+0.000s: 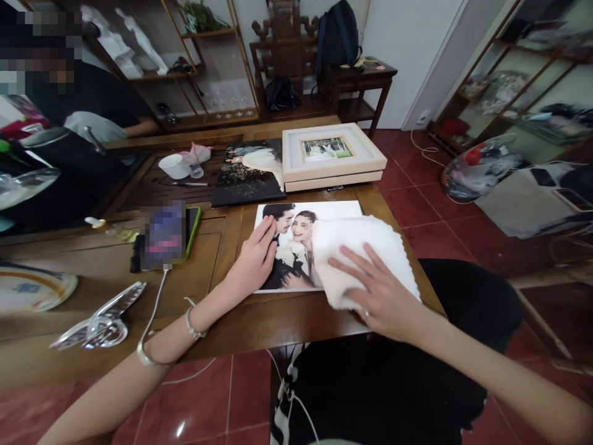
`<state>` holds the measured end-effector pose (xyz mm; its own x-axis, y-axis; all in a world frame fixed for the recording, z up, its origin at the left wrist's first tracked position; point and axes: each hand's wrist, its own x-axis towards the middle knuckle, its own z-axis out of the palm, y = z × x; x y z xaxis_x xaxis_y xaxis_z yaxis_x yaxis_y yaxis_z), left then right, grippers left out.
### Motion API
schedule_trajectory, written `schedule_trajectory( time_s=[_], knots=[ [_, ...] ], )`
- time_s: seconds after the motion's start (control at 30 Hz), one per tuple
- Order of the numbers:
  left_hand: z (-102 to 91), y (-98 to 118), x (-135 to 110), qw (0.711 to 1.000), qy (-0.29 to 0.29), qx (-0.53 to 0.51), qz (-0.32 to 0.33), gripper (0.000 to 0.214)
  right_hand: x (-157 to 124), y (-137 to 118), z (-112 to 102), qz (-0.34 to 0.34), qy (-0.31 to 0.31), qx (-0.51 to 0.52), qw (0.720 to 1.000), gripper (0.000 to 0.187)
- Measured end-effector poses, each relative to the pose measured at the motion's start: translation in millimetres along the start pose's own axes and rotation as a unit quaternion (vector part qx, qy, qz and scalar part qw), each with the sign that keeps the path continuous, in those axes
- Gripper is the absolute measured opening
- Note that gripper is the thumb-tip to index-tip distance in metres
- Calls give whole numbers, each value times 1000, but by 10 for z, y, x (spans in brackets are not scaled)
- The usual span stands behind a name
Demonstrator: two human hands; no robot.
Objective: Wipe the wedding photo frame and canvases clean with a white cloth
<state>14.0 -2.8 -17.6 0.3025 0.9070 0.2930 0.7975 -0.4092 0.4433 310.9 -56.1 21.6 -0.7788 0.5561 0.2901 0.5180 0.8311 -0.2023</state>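
Observation:
A wedding portrait panel [296, 247] with white edges lies flat near the table's front edge, showing a couple and a bouquet. My left hand [259, 250] rests on its left part, palm down with the fingers stretched out. Over the panel's right part is a fluffy white cloth [389, 247] with a scalloped edge, which hangs past the panel's right side. My right hand [377, 290] lies on top of this cloth, fingers spread and pressing it flat. The cloth hides the panel's right portion.
Behind the panel are a dark photo panel [250, 167] and stacked pale wooden frames [333, 170]. To the left lie a phone [164, 238] on a white cable, a shiny silver object [99, 321] and a plate [37, 287]. A person [102, 93] sits across the table.

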Motion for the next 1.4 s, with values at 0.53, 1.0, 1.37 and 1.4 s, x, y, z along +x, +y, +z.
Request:
schedule_trajectory(
  time_s=[0.53,1.0,1.37,1.4],
  knots=[
    [3,-22,-3,1000,-17,3,2,51,246,249,-63,-9,-49,26,998,33],
    [5,-29,-8,1000,-12,-4,5,49,787,784,110,40,2,-31,999,36],
    [-14,-14,-8,1000,-20,6,2,50,-5,-312,56,-55,-20,-1,998,15],
    [-15,-13,-7,1000,-20,7,3,50,-43,-368,72,-66,-16,-4,998,12]
  ],
)
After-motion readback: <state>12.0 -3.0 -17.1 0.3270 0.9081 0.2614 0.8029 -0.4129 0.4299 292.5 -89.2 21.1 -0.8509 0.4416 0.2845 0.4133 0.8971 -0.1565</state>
